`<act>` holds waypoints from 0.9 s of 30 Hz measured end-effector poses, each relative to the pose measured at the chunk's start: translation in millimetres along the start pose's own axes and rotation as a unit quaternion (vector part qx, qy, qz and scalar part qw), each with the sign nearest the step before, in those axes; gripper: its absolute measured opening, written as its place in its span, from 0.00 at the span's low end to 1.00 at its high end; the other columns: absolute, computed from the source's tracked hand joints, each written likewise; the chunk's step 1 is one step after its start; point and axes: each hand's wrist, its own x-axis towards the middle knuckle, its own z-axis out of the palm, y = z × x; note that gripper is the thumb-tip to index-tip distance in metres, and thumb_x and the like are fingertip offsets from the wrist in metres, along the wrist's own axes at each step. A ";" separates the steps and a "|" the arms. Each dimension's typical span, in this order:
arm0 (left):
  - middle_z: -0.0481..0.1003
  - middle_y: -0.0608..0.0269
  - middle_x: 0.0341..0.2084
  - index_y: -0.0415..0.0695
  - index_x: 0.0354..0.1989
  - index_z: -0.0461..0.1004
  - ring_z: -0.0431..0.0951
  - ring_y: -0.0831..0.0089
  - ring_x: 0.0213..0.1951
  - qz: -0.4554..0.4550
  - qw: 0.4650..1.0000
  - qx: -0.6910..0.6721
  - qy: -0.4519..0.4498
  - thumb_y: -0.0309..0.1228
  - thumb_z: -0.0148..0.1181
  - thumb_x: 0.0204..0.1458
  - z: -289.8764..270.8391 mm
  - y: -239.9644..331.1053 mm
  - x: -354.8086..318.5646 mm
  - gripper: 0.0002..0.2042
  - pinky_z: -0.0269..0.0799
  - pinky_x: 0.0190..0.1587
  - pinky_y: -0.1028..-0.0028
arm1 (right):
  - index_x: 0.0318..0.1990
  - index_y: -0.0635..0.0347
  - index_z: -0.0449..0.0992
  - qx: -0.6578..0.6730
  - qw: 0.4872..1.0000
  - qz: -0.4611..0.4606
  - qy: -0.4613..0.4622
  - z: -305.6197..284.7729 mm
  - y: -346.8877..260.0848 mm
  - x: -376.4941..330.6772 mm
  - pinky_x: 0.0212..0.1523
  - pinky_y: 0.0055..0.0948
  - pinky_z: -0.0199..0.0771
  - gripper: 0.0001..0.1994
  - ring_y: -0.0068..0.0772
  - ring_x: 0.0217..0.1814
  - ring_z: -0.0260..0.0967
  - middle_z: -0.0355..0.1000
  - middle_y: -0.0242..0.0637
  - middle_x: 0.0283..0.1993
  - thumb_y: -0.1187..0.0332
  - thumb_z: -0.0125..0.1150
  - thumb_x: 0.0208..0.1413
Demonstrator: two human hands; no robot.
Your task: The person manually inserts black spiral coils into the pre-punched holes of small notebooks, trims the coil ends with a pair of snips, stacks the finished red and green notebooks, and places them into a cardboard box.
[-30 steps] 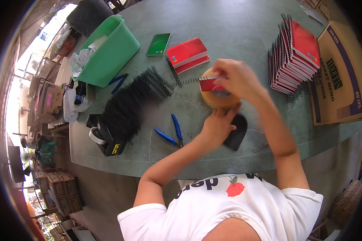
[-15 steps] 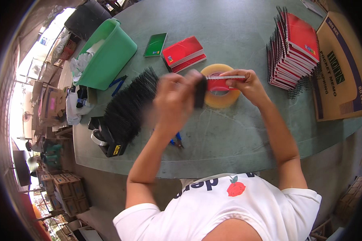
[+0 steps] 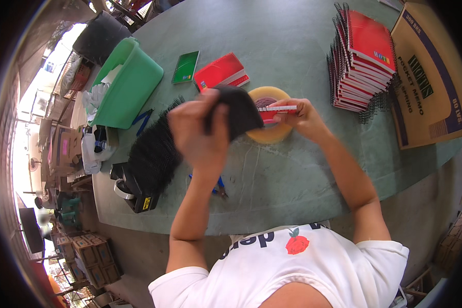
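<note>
Near the center of the frame, we see a worker's left hand (image 3: 200, 131) curled around a black, round-edged piece (image 3: 236, 110), motion blur keeping us from making out every fingertip. Just to the right, the right hand (image 3: 300, 115) pinches a small red notebook (image 3: 285, 109), held nearly edge-on above a roll of yellowish clear tape (image 3: 267, 137). The black piece overlaps the notebook's left end in our view; whether the two touch, we cannot tell.

On the gray-green table (image 3: 292, 179), we find a bank of black spiral coils (image 3: 151, 146) left of center, beside a black tape dispenser (image 3: 138, 201), with blue-handled cutters (image 3: 220, 186) partly hidden behind the left forearm. Toward the upper left stand a green plastic bin (image 3: 138, 95) and, to its right, a green spiral notebook (image 3: 185, 67) near two stacked red notebooks (image 3: 220, 69). At upper right, we see a tall pile of red spiral notebooks (image 3: 364, 61) leaning near a cardboard box (image 3: 428, 77).
</note>
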 end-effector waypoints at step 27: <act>0.75 0.57 0.37 0.41 0.44 0.74 0.71 0.60 0.45 0.064 0.987 0.013 -0.149 0.35 0.54 0.54 20.8 16.4 30.6 0.14 0.62 0.48 0.64 | 0.42 0.67 0.75 -0.125 0.992 0.000 0.019 4.0 1.3 -4.7 0.41 0.21 0.69 0.10 0.18 0.39 0.68 0.75 0.31 0.36 0.78 0.56 0.51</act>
